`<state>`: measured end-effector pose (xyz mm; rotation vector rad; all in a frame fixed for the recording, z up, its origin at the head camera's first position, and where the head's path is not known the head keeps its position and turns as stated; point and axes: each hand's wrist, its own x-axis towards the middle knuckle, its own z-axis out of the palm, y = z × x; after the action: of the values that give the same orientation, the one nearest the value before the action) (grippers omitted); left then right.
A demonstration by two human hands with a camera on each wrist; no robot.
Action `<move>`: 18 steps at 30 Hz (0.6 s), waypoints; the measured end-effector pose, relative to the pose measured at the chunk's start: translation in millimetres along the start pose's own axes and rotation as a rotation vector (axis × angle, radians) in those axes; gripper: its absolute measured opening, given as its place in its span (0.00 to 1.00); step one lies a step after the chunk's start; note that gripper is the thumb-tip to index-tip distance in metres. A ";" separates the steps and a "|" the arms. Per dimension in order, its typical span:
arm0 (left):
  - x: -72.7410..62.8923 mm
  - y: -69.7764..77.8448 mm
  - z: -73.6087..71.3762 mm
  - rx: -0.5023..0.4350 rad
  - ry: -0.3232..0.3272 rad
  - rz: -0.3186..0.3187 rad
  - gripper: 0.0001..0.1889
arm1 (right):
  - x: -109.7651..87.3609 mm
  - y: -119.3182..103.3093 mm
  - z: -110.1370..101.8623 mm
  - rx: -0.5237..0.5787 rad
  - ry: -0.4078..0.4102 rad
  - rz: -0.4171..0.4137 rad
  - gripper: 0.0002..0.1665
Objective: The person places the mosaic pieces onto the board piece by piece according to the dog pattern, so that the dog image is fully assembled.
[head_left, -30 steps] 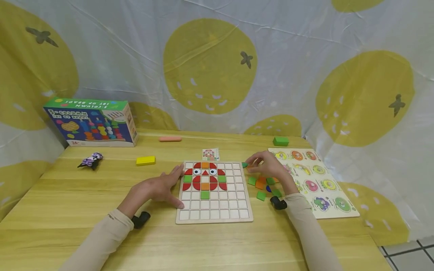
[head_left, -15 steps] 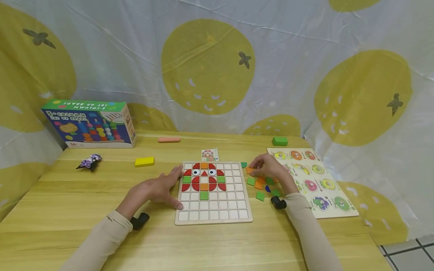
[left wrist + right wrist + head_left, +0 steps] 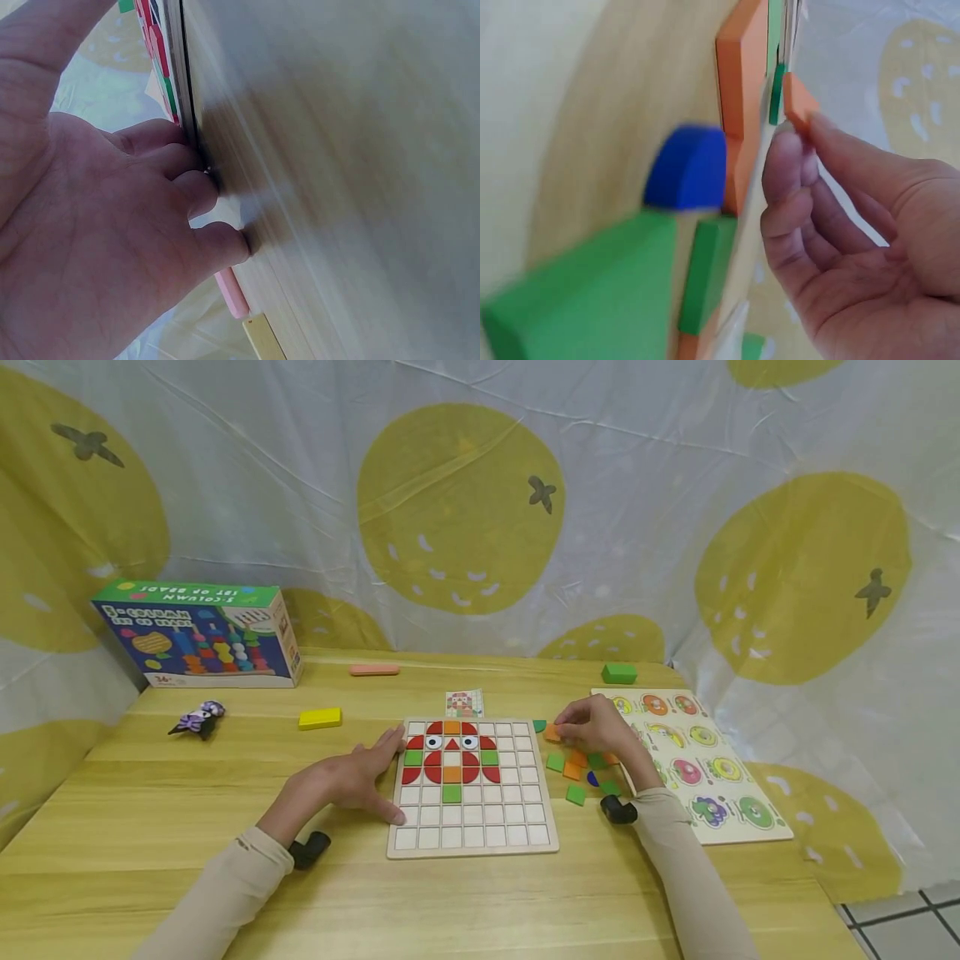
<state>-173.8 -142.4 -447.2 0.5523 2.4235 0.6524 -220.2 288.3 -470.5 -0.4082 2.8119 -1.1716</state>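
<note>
A wooden grid board (image 3: 472, 852) lies mid-table, bearing a pattern of red, green, orange and white tiles with two eye pieces. Along its left side rests my left hand (image 3: 337, 781), thumb at the near part of the edge and fingertips by the far corner; the left wrist view has those fingers (image 3: 199, 195) against the board's side. My right hand (image 3: 600, 732) pinches an orange tile (image 3: 798, 103) between thumb and fingers, just off the board's right edge. Beneath and nearer lie loose green tiles (image 3: 576, 795), orange tiles (image 3: 572, 771) and a blue rounded piece (image 3: 686, 169).
A small pattern card (image 3: 465, 702) lies behind the board. A fruit puzzle board (image 3: 738, 827) is at right, with a green block (image 3: 619, 673) behind it. Leftward are a yellow block (image 3: 320, 718), a pink stick (image 3: 375, 670), a purple-and-black item (image 3: 198, 720) and a bead-set box (image 3: 198, 635).
My right hand has moved from beside the green rounded piece to an orange tile and now pinches it, slightly lifted. The left hand has kept its place on the board.
</note>
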 end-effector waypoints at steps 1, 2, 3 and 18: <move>0.2 -0.2 -0.4 0.002 -0.001 0.003 0.74 | 0.0 -0.3 0.9 0.032 0.000 0.006 0.04; -0.1 0.1 -0.5 0.002 -0.002 0.004 0.74 | -0.1 -1.2 2.0 0.072 -0.008 0.011 0.05; -0.3 0.7 -0.7 0.005 -0.005 0.005 0.74 | -0.3 -3.2 3.5 0.117 -0.021 0.015 0.06; 0.6 0.4 0.6 0.001 0.003 0.003 0.74 | -5.6 -86.8 66.9 0.244 -0.391 -0.136 0.03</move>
<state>-173.7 -141.6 -447.6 0.5553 2.4263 0.6541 -185.1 185.2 -456.8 -0.7266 2.3097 -1.2778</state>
